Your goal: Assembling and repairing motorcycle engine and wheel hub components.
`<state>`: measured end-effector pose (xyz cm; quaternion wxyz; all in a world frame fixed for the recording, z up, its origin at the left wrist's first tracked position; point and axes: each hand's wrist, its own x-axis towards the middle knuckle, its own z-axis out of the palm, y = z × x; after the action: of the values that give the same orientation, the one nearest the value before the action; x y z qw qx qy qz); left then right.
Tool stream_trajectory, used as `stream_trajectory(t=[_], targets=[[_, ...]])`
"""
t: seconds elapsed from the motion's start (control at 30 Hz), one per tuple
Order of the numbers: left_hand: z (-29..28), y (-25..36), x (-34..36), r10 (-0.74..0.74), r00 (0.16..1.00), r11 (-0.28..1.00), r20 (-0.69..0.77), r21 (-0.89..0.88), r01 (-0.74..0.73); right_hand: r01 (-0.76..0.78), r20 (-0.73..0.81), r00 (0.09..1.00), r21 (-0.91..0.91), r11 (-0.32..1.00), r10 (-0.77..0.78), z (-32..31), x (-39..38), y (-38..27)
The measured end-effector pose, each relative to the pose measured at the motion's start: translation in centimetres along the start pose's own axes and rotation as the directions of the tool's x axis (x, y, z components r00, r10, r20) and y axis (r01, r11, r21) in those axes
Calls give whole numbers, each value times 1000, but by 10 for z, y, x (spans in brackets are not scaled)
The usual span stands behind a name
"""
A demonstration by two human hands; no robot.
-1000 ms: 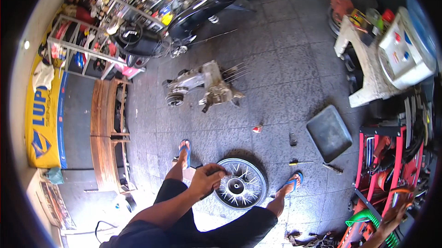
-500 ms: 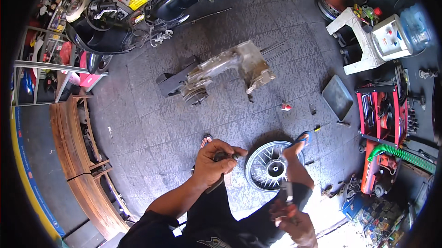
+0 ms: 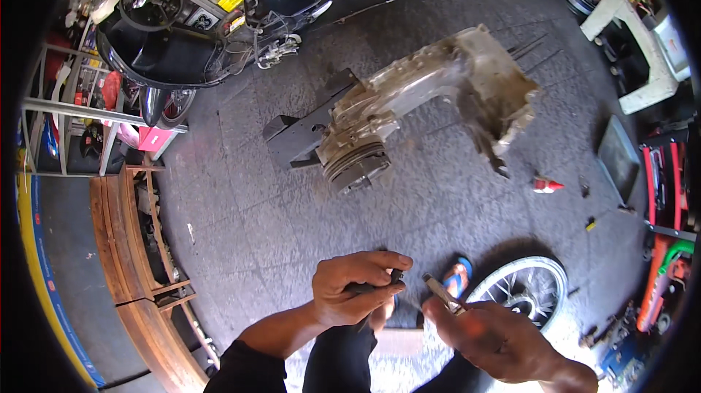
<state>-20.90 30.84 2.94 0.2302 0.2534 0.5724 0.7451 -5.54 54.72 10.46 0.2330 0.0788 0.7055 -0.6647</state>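
Left hand: the left hand (image 3: 355, 287) was curled shut around a small dark metal part (image 3: 378, 286), whose end showed just past the fingertips.
Right hand: the right hand (image 3: 488, 334) pinched a slim grey metal tool (image 3: 441, 292), its tip angled up toward the dark part; the two stood near each other but apart.
Where the work sat: both were held in the air over the person's knees, above the dark paved floor (image 3: 292, 218), with a spoked silver wheel (image 3: 522, 289) just beside the right hand.
Doing it well: the left grip probably needed to stay firm and still, so the tool's tip could be guided in by small wrist moves; what the tip had to meet was too small to tell.
Risk: a loose piece could drop toward the sandalled foot (image 3: 457, 277).
Farther off: a dirty grey engine casing (image 3: 431, 105) lay on the floor, well apart.
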Motion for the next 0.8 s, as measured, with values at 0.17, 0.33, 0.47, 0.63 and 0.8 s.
stream_trajectory(t=[0.17, 0.33, 0.47, 0.63, 0.8], targets=[[-55, -89, 2, 406, 890, 828, 208, 329, -454, 234, -121, 933, -515, 825, -340, 21, 72, 90], [-73, -94, -12, 540, 752, 648, 378, 383, -658, 216, -185, 829, -765, 607, -528, 51, 70, 108], [-68, -59, -35, 687, 601, 475, 408, 373, -797, 201, -136, 779, -870, 450, -612, 79, 38, 87], [-64, -17, -66, 725, 453, 312, 519, 338, -888, 185, -92, 692, -936, 299, -716, 115, -1, 69], [-56, 3, -89, 770, 329, 189, 547, 297, -936, 187, -80, 679, -942, 278, -730, 138, -26, 69]])
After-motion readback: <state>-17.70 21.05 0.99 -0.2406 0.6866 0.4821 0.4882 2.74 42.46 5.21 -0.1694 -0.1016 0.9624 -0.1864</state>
